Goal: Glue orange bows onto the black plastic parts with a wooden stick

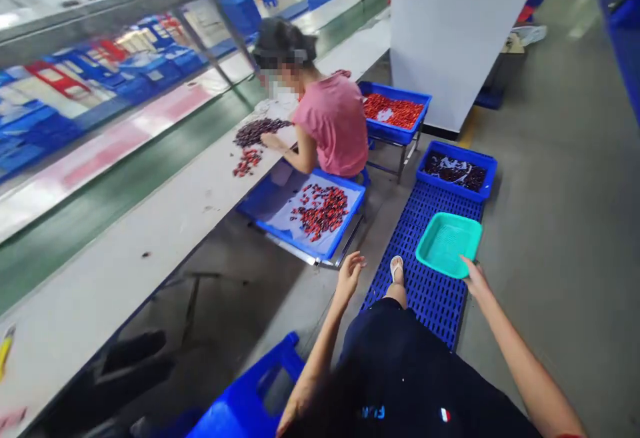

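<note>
My right hand (475,278) grips the near right rim of a green plastic basket (443,266), held above the blue slatted floor mat. Nothing shows inside the basket. My left hand (351,273) is raised with loosely bent fingers apart and holds nothing. Just beyond it stands a blue tray (260,205) lined with white sheet, bearing a heap of red and black small parts (323,211). Past the basket, a blue bin (456,188) with dark small parts (457,168) rests at the far end of the mat.
A co-worker in a pink top (340,118) sits at the long white workbench (165,225), one hand by dark and red parts (260,133). Behind is a blue tray of red parts (395,111) on a stand. A blue stool (240,398) is lower left; a white pillar (445,38) rises ahead.
</note>
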Demonstrator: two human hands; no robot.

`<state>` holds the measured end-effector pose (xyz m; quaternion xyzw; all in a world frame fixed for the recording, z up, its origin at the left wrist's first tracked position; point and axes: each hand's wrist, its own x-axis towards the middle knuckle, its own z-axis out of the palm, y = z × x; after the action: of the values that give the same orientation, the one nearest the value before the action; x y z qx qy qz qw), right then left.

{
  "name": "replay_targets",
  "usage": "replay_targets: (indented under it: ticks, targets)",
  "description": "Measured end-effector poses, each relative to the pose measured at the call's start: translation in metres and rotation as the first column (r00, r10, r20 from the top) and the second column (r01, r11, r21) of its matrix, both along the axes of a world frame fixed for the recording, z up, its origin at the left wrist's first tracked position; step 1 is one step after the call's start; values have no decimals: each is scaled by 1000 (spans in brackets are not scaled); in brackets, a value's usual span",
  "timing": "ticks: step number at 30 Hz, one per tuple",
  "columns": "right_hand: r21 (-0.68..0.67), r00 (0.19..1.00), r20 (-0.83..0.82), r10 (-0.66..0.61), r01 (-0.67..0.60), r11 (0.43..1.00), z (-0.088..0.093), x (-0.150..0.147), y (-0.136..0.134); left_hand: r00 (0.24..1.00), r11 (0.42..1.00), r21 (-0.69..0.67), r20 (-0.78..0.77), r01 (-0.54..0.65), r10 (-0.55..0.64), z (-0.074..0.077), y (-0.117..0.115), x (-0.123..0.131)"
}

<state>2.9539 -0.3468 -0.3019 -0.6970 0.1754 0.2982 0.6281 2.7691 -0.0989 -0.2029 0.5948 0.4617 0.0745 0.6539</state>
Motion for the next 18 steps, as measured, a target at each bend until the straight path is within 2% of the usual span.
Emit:
replay_targets:
  ticks: [1, 3, 7, 9, 11, 14, 18]
  targets:
    - [23, 999, -32, 25, -24, 999, -2, 17, 22, 1000, 999, -41, -32, -1, 0, -17, 9, 19]
    - [71, 992, -86, 88, -82, 994, -3, 49, 61, 997, 988, -153, -76, 12, -24, -40, 24, 60]
    - [153, 967, -130, 218, -198, 968, 6, 109, 111, 994, 905, -419, -46, 71, -99, -57, 44, 151]
    - [180, 956, -134, 261, -236, 955, 9, 141, 131, 994, 864, -496, -11, 87, -107, -62, 57, 194]
    - [205, 948, -128, 293, -263, 943, 6, 175, 155, 996, 850, -521, -3, 74, -89, -71, 75, 233]
    - [247, 935, -104, 338, -305, 920, -8, 234, 199, 999, 863, -504, -10, 24, -34, -88, 112, 291]
    - [284, 912, -63, 406, -374, 883, -31, 330, 261, 999, 898, -438, -2, -47, 51, -104, 166, 382]
